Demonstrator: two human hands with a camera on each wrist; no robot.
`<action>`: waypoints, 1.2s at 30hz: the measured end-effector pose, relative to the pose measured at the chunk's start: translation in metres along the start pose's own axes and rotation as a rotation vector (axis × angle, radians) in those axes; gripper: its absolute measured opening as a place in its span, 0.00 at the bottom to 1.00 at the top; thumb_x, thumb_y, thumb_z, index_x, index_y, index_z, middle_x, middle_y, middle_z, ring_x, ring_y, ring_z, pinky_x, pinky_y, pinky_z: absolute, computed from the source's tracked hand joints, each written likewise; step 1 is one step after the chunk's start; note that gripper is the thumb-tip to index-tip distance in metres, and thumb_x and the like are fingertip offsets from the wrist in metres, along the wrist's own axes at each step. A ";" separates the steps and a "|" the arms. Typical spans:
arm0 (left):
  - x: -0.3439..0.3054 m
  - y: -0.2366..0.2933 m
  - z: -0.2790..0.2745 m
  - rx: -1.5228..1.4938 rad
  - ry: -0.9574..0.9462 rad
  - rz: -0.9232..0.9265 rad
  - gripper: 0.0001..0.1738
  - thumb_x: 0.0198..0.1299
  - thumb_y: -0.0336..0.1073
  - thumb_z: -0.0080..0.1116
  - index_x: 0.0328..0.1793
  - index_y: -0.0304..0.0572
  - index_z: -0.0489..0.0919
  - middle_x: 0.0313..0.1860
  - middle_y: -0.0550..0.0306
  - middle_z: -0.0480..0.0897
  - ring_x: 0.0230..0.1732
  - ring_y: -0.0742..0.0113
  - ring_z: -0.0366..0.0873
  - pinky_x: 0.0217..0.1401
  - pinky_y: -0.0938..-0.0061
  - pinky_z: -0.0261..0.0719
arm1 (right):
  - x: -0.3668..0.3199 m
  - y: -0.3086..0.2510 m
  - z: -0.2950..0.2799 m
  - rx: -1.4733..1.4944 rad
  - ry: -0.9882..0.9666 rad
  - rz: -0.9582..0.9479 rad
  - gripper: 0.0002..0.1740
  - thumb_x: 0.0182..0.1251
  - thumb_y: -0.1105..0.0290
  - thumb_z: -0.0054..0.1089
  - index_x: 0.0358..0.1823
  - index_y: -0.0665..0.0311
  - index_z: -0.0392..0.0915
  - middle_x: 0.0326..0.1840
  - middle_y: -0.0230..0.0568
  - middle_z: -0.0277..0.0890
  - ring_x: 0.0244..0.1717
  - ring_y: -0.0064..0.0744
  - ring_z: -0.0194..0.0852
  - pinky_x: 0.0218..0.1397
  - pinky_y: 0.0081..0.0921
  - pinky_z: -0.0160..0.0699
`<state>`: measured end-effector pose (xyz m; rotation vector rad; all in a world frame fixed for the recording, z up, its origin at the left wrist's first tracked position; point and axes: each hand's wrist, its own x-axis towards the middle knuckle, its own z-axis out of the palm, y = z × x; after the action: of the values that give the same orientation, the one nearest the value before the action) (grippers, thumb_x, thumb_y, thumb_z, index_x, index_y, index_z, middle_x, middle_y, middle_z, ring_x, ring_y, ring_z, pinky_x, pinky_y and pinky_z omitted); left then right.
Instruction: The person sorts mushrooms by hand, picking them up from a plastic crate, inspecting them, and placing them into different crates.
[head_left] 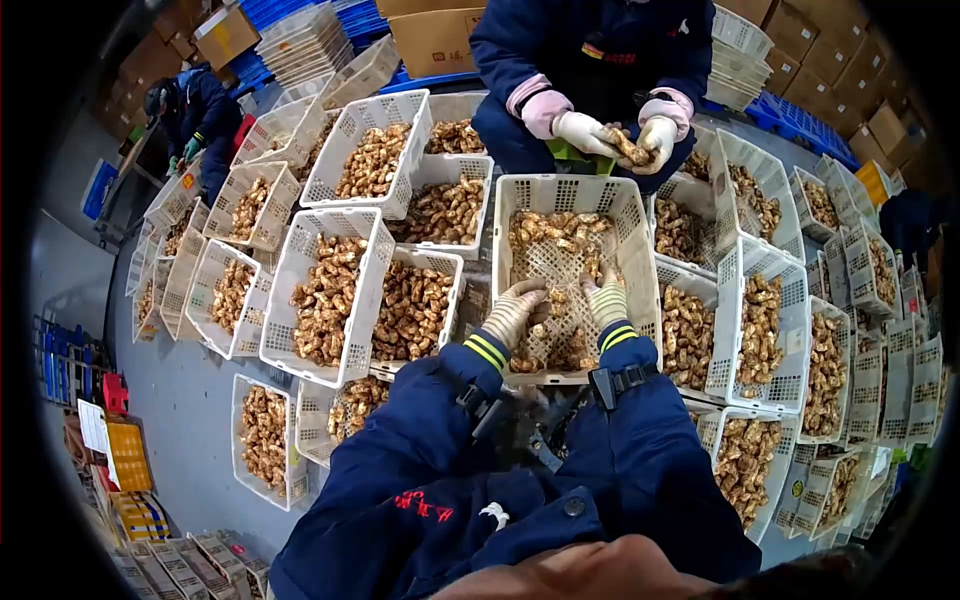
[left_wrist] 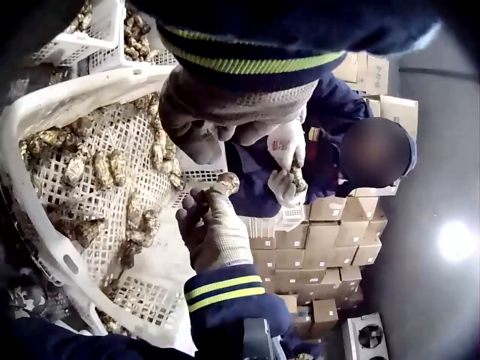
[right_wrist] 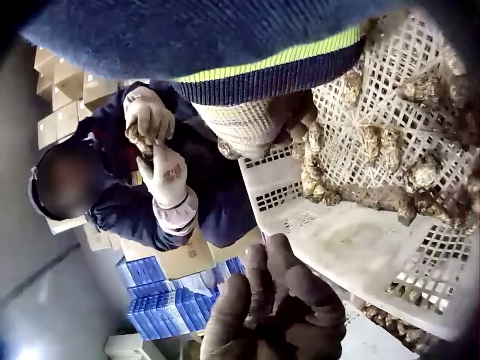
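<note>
"Right hand?"
"Pinching a knobbly brown piece, over the white crate!"
"And the left hand?"
"Fingers loosely bent, over that crate's near left side, with more pieces strewn across its latticed floor!"

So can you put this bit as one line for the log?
Left hand: over white crate, looks empty | Right hand: pinching knobbly brown piece | Crate: more pieces inside

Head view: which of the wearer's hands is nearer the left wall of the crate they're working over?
Left. The left hand is close by the left wall; the right hand is across the crate, nearer the opposite wall.
</note>
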<state>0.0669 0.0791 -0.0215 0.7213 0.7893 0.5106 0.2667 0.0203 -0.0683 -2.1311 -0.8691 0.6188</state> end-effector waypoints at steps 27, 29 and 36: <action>0.003 0.003 0.007 0.176 -0.127 0.114 0.20 0.64 0.33 0.57 0.60 0.32 0.71 0.36 0.57 0.79 0.34 0.70 0.77 0.38 0.74 0.79 | 0.056 0.041 0.028 0.321 0.156 -0.145 0.17 0.75 0.62 0.46 0.54 0.66 0.74 0.33 0.39 0.81 0.29 0.25 0.79 0.31 0.25 0.77; 0.010 -0.002 0.001 0.195 -0.112 0.123 0.21 0.64 0.33 0.57 0.61 0.31 0.70 0.40 0.55 0.79 0.37 0.68 0.77 0.41 0.74 0.80 | 0.063 0.041 0.025 0.290 0.152 -0.139 0.16 0.75 0.62 0.46 0.55 0.65 0.74 0.32 0.40 0.82 0.28 0.25 0.78 0.29 0.25 0.76; 0.007 -0.001 0.001 0.183 -0.122 0.104 0.22 0.65 0.34 0.58 0.63 0.33 0.70 0.46 0.56 0.78 0.42 0.68 0.78 0.45 0.74 0.81 | 0.014 -0.022 -0.014 0.203 0.094 -0.077 0.20 0.75 0.63 0.47 0.59 0.72 0.71 0.45 0.47 0.81 0.44 0.30 0.78 0.47 0.26 0.78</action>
<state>0.0722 0.0827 -0.0247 0.9582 0.6923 0.4869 0.2760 0.0355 -0.0449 -1.9198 -0.7978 0.5388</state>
